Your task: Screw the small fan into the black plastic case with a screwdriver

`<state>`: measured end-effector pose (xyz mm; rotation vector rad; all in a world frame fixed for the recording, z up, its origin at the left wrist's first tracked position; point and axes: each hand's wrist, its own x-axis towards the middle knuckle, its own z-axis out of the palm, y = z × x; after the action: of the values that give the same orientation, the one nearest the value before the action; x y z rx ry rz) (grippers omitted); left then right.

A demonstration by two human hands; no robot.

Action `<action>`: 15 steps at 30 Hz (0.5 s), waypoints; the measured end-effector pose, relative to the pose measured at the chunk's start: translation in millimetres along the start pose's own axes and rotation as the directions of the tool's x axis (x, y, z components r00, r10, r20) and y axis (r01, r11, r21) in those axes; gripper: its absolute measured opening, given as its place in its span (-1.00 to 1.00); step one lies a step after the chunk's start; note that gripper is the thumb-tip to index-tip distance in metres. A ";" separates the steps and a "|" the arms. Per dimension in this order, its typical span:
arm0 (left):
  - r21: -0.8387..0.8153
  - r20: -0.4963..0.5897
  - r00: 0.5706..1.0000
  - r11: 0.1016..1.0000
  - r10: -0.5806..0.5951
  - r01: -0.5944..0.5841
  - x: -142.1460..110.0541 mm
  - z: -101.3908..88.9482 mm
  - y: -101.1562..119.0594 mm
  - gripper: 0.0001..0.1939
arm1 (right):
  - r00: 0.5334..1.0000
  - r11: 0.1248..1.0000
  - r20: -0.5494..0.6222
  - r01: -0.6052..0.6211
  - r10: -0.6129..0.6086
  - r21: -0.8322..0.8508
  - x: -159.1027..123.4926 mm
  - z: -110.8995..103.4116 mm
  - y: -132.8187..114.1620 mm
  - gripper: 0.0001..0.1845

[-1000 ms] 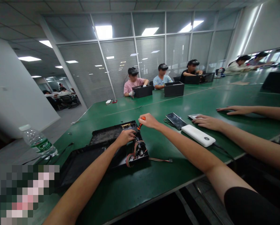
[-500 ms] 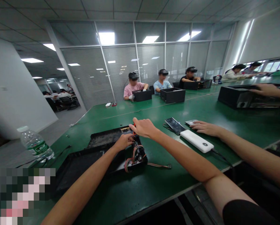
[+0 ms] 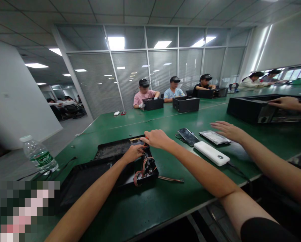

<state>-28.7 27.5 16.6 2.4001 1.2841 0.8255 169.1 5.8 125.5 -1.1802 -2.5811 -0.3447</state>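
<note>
A black opened electronics casing [image 3: 83, 178] lies on the table in front of me, with striped ribbon cables [image 3: 145, 166] bunched at its right end. My right hand [image 3: 155, 138] is closed over that end, fingers wrapped round a tool with a red-orange handle [image 3: 145, 145], seemingly a screwdriver; most of it is hidden. Close below it, my left hand [image 3: 132, 154] reaches into the casing with fingers pinched together beside the tool. What those fingers grip is too small to make out. One loose cable [image 3: 171, 179] trails out to the right.
On the green table [image 3: 115, 122] stand a water bottle [image 3: 38, 154], a phone [image 3: 188, 136], a white power bank [image 3: 211, 153] and a hard drive [image 3: 215, 137]. A neighbour's hand [image 3: 227, 130] hovers at the right, near a large black case [image 3: 244, 109]. Co-workers sit opposite with black boxes [image 3: 186, 104].
The neighbour's hand has lifted off the hard drive, which now shows fully. My two hands stay at the same spot on the casing, with barely any shift.
</note>
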 end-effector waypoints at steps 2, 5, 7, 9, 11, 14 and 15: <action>-0.011 0.000 1.000 1.000 -0.001 0.001 -0.6 0.2 1.1 -0.70 | 0.999 0.999 0.012 0.031 -0.031 0.028 -0.1 0.7 2.6 -0.54; -0.036 -0.015 1.000 0.999 -0.007 0.007 -0.4 -3.8 4.7 -0.70 | 0.992 0.990 0.051 0.115 -0.119 0.080 -3.2 -4.2 13.7 -0.58; -0.067 -0.057 0.998 0.997 -0.028 0.024 0.6 -11.2 7.5 -0.70 | 0.992 0.986 0.015 0.121 -0.123 0.117 -8.0 -10.3 25.5 -0.57; -0.104 -0.092 0.994 0.993 -0.058 0.048 0.9 -22.2 9.7 -0.68 | 0.992 0.967 -0.071 0.116 -0.102 0.225 -15.4 -14.5 39.7 -0.59; -0.108 -0.047 0.995 0.990 -0.091 0.086 -1.5 -35.4 10.1 -0.66 | 0.990 0.894 -0.111 0.123 -0.082 0.432 -25.2 -11.6 53.8 -0.63; 0.076 0.216 0.966 0.989 -0.144 0.131 -14.2 -55.2 7.2 -0.71 | 0.993 0.596 -0.040 0.099 -0.112 0.797 -42.5 11.0 66.8 -0.63; 0.178 0.301 0.937 0.976 -0.177 0.128 -20.9 -61.1 5.5 -0.76 | 0.991 0.471 -0.019 0.082 -0.136 0.878 -48.4 21.9 67.3 -0.63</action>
<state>-71.5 6.5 60.5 2.3856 1.4223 0.2895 247.4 22.1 94.8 -0.5978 -2.2764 0.9448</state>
